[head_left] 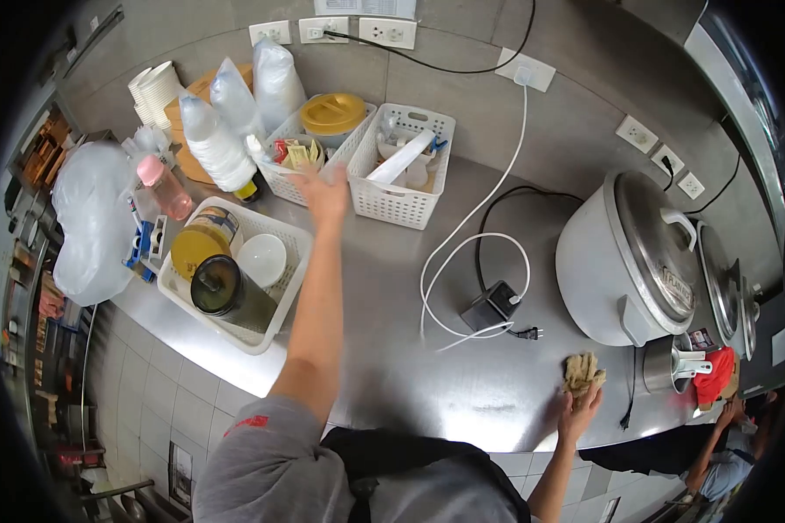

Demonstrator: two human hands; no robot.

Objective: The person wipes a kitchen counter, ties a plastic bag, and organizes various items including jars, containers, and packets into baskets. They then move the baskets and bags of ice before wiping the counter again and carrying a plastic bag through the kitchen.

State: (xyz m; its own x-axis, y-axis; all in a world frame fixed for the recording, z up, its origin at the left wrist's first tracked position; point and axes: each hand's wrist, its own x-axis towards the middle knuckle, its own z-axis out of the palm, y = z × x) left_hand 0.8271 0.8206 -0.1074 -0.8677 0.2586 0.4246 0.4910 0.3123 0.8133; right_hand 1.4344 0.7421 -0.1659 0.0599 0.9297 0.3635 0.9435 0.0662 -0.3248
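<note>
My left hand reaches over the steel counter, at the front of a white basket that holds packets and a yellow-lidded tub. Its fingers are spread and slightly blurred. On the right, my right hand has its fingers on a crumpled tan cloth near the counter's front edge. Beside the first basket stands a second white basket with a white long object and small items inside. A white tray at the left holds a dark-lidded container, a yellow-lidded jar and a white bowl.
A large rice cooker stands at the right, near a metal pot and a red cloth. White and black cables loop around a black adapter. Wrapped cups line the back left. Another person is at lower right.
</note>
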